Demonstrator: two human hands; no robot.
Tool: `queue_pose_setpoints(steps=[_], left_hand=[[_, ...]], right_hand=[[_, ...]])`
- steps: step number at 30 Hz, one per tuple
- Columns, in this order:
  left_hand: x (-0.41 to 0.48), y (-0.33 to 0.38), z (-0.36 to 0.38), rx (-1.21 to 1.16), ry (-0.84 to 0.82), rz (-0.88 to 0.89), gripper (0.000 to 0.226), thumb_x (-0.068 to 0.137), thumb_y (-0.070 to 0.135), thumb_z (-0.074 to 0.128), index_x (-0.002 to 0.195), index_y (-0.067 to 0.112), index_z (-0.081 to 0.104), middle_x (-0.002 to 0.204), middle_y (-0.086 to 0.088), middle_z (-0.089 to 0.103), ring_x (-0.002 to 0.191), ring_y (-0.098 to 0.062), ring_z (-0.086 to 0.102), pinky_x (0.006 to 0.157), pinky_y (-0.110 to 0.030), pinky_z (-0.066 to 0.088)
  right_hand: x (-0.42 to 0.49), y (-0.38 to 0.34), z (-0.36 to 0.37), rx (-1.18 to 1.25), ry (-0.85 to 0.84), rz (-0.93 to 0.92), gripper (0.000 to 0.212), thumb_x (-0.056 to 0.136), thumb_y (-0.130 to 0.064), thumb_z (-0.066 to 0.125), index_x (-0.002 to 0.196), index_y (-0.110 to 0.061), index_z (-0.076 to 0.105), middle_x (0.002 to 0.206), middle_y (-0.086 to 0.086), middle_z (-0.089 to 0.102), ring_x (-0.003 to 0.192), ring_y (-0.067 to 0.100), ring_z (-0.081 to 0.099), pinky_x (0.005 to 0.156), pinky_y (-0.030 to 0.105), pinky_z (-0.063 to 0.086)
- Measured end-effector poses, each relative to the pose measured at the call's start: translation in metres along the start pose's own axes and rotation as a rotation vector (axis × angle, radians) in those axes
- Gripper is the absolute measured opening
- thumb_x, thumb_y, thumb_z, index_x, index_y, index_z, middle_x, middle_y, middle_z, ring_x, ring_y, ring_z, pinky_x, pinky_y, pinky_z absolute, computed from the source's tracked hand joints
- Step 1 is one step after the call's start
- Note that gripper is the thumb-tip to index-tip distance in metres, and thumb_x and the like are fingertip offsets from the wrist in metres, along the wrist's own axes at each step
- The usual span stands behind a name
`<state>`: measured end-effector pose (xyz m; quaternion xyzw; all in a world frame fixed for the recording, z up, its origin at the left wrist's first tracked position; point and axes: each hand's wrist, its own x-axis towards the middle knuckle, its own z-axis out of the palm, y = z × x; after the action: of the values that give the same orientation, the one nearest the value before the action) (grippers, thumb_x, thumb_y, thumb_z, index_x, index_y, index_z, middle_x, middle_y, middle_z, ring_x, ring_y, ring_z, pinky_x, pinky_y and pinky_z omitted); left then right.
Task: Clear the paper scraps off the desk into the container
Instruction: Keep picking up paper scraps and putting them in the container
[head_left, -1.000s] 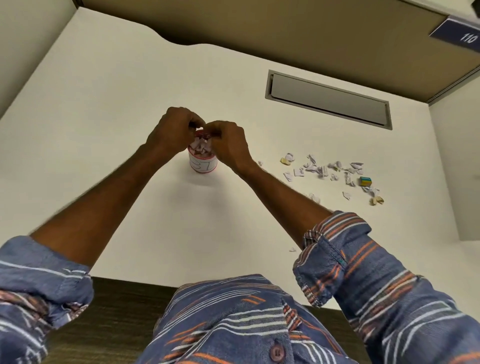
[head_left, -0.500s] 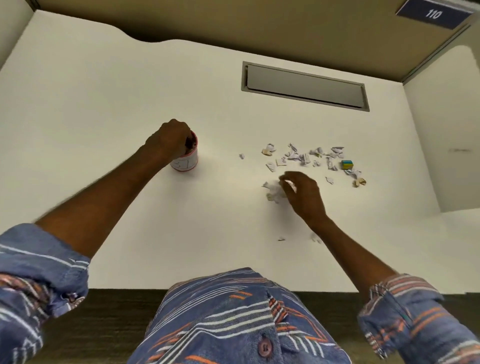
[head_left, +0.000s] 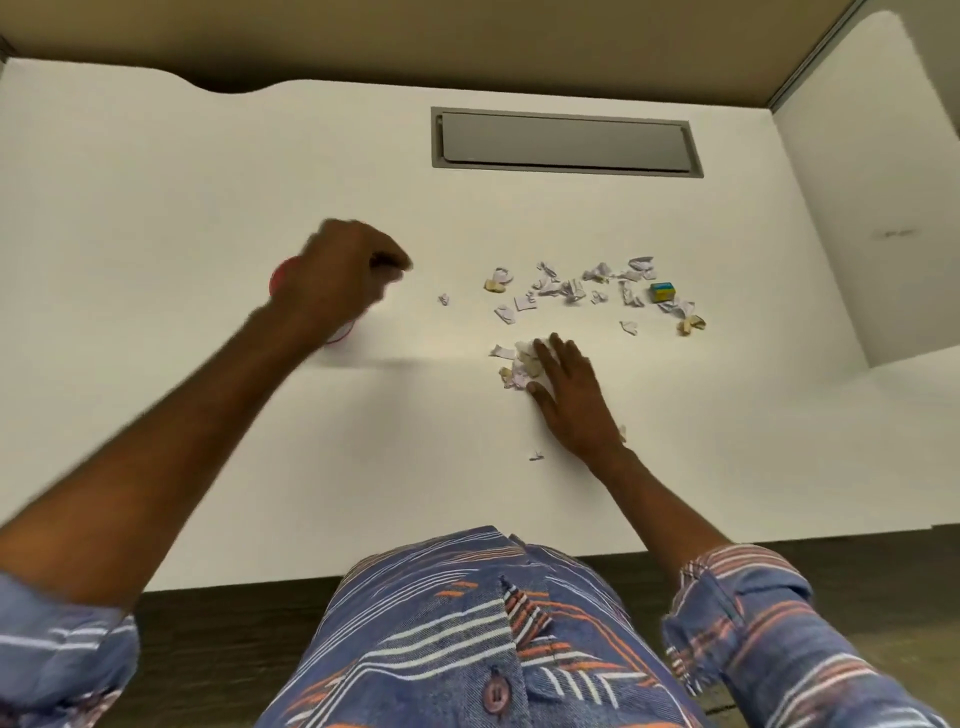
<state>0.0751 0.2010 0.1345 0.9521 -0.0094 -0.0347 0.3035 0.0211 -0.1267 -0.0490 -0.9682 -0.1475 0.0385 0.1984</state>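
Since a flat palm rakes scraps (head_left: 571, 288) together, right hand (head_left: 569, 395) lies straight-fingered on a heap (head_left: 514, 364); the rest at its twelve. Blurred left hand (head_left: 337, 275) curls over container (head_left: 280, 278) at ten o'clock, grip unclear.

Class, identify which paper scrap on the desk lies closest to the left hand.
The lone small scrap, apart from the cluster, just right of the left hand.

Right hand (head_left: 571, 400) lies flat on the white desk (head_left: 156, 208), fingers straight, touching a little pile of scraps (head_left: 511, 364). Loose scraps (head_left: 566, 286) sit farther back, beside a small blue and yellow block (head_left: 662, 291). Left hand (head_left: 337, 280) is a blur over the red-rimmed container (head_left: 280, 278), can't tell its grip
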Motion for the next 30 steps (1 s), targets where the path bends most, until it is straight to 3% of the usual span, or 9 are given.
queue_pose_setpoints(steps=[3, 5, 8, 11, 16, 19, 22, 26, 30], left_hand=[[-0.003, 0.025, 0.058, -0.077, -0.146, 0.072, 0.032, 0.085, 0.021, 0.074, 0.116, 0.017, 0.071, 0.11, -0.005, 0.067, 0.096, -0.018, 0.064, 0.08, -0.024, 0.049], [-0.005, 0.034, 0.102, -0.024, -0.272, 0.114, 0.054, 0.081, 0.031, 0.077, 0.13, 0.016, 0.061, 0.127, -0.007, 0.059, 0.117, -0.021, 0.056, 0.095, -0.025, 0.041], [-0.01, 0.041, 0.156, 0.041, -0.414, 0.109, 0.085, 0.073, 0.05, 0.078, 0.145, 0.021, 0.044, 0.152, -0.011, 0.036, 0.143, -0.031, 0.029, 0.117, -0.037, 0.026], [-0.022, 0.048, 0.188, 0.082, -0.455, 0.098, 0.095, 0.071, 0.058, 0.075, 0.151, 0.032, 0.031, 0.163, -0.006, 0.011, 0.149, -0.03, 0.007, 0.117, -0.048, 0.023], [-0.034, 0.045, 0.214, 0.259, -0.524, 0.217, 0.093, 0.079, 0.076, 0.049, 0.155, 0.034, 0.015, 0.164, -0.004, -0.01, 0.151, -0.033, -0.012, 0.121, -0.054, 0.01], [-0.047, 0.043, 0.222, 0.236, -0.514, 0.251, 0.102, 0.072, 0.086, 0.022, 0.156, 0.029, 0.016, 0.164, -0.004, -0.007, 0.151, -0.031, -0.014, 0.123, -0.049, 0.003], [-0.069, 0.042, 0.227, 0.15, -0.415, 0.274, 0.099, 0.078, 0.079, 0.029, 0.155, 0.018, 0.023, 0.165, -0.005, 0.002, 0.152, -0.026, -0.006, 0.123, -0.037, 0.003], [-0.096, 0.042, 0.239, 0.035, -0.302, 0.251, 0.084, 0.089, 0.056, 0.055, 0.154, 0.011, 0.025, 0.163, -0.003, 0.015, 0.152, -0.019, 0.005, 0.123, -0.029, 0.008], [-0.103, 0.039, 0.245, 0.003, -0.175, 0.234, 0.063, 0.091, 0.041, 0.061, 0.144, 0.01, 0.046, 0.152, -0.005, 0.041, 0.146, -0.019, 0.028, 0.118, -0.039, 0.031]], right_hand=[[0.001, 0.0, -0.002, 0.037, 0.037, -0.085, 0.043, 0.104, -0.024, 0.052, 0.144, -0.011, 0.051, 0.152, 0.013, 0.046, 0.143, 0.032, 0.039, 0.114, 0.046, 0.04], [-0.009, 0.004, -0.01, 0.042, 0.034, -0.104, 0.035, 0.103, -0.024, 0.053, 0.136, -0.011, 0.059, 0.145, 0.011, 0.053, 0.136, 0.028, 0.048, 0.105, 0.043, 0.049], [-0.037, 0.019, -0.029, 0.037, 0.045, -0.114, 0.029, 0.102, -0.028, 0.055, 0.126, -0.014, 0.063, 0.145, 0.005, 0.053, 0.132, 0.022, 0.051, 0.095, 0.041, 0.055], [-0.069, 0.043, -0.049, 0.096, 0.129, -0.014, 0.032, 0.1, -0.029, 0.06, 0.13, -0.018, 0.061, 0.152, 0.0, 0.045, 0.141, 0.019, 0.042, 0.109, 0.038, 0.046], [-0.106, 0.062, -0.049, 0.173, 0.016, 0.213, 0.084, 0.092, -0.058, 0.059, 0.159, -0.025, 0.021, 0.169, -0.002, 0.008, 0.157, 0.019, 0.002, 0.126, 0.041, 0.015], [-0.098, 0.053, -0.037, 0.112, -0.029, 0.148, 0.097, 0.088, -0.067, 0.057, 0.161, -0.023, 0.011, 0.17, -0.001, 0.002, 0.156, 0.02, -0.006, 0.127, 0.043, 0.006], [-0.075, 0.036, -0.025, 0.101, -0.045, -0.001, 0.084, 0.097, -0.056, 0.055, 0.161, -0.021, 0.014, 0.17, 0.003, 0.005, 0.157, 0.021, -0.002, 0.127, 0.042, 0.006], [-0.051, 0.022, -0.011, 0.138, -0.016, -0.21, 0.044, 0.104, -0.016, 0.049, 0.149, -0.011, 0.045, 0.16, 0.01, 0.036, 0.152, 0.026, 0.025, 0.123, 0.046, 0.026], [-0.047, 0.032, -0.015, 0.103, 0.017, -0.223, 0.035, 0.098, -0.007, 0.059, 0.132, -0.012, 0.064, 0.146, 0.008, 0.055, 0.137, 0.024, 0.049, 0.106, 0.038, 0.05]])
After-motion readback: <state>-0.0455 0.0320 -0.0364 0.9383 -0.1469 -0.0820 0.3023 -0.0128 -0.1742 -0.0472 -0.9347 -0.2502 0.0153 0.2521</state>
